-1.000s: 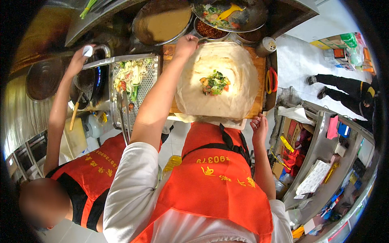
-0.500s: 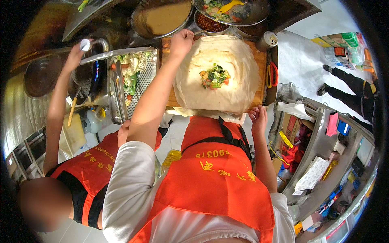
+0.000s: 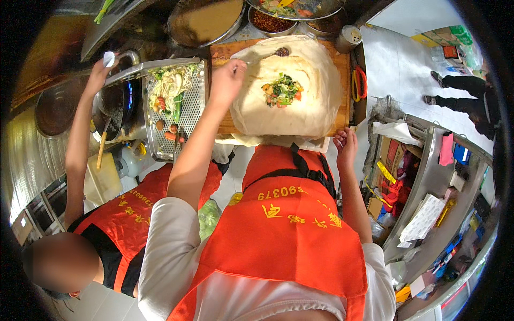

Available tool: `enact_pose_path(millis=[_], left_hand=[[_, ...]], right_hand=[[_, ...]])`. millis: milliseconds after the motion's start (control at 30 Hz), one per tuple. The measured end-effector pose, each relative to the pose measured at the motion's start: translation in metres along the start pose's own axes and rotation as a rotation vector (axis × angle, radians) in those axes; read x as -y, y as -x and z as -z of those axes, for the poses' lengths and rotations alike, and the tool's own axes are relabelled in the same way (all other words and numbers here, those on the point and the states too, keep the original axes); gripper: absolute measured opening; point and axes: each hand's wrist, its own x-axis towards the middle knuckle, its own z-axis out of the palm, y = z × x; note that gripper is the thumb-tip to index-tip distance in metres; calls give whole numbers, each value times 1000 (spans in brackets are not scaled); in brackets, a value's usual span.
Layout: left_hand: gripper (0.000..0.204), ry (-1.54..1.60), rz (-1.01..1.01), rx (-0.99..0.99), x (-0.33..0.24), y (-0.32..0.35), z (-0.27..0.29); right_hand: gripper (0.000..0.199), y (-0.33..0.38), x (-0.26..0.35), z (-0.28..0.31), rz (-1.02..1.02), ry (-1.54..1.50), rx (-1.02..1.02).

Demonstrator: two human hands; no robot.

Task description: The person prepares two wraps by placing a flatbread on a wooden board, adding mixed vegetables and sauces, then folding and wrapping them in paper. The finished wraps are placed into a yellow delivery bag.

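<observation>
A spoon (image 3: 260, 58) is gripped in my left hand (image 3: 228, 81), its bowl holding dark red chili sauce (image 3: 282, 51) above the far part of a large, thin flatbread (image 3: 316, 80). The flatbread lies over a wooden cutting board (image 3: 220, 53), its near edge hanging past the board. Chopped greens and orange-red bits form a filling pile (image 3: 282, 91) in its middle. By the board's near right corner is my right hand (image 3: 346, 142), fingers loosely bent and apart, nothing visible in them. Whether it touches the board is unclear.
Beyond the board stand a pan of brown batter-like liquid (image 3: 206, 24), a bowl of chili flakes (image 3: 273, 22) and a shaker tin (image 3: 349, 37). Left is a perforated tray (image 3: 188, 85) of vegetables. A co-worker's arm (image 3: 80, 128) reaches beside a wok (image 3: 113, 107). Shelves line the right.
My left hand has come back from the chili bowl toward me, bringing the spoon with sauce over the flatbread. The tongs over the vegetable tray have left it. My right hand stays by the corner.
</observation>
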Motion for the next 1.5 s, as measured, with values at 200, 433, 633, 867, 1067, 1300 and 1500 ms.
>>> enact_pose_path(millis=[200, 433, 633, 867, 1067, 1300, 1500], left_hand=[[18, -481, -251, 103, -1, 23, 6], [21, 138, 122, 29, 18, 9, -7], [24, 47, 308, 6, 58, 4, -16], [17, 232, 333, -6, 52, 28, -45], [25, 56, 276, 56, -12, 20, -68], [19, 151, 375, -110, 79, 52, -6], [29, 9, 233, 51, -1, 26, -77]], right_hand=[[25, 0, 2, 3, -4, 5, 3], [24, -2, -1, 1, 4, 43, -4], [22, -3, 13, -4, -4, 39, 18], [19, -3, 5, -8, -16, 24, -34], [20, -11, 6, -1, -15, 43, 36], [21, -16, -4, 4, 23, 40, 43], [21, -18, 0, 7, 15, 78, 69]])
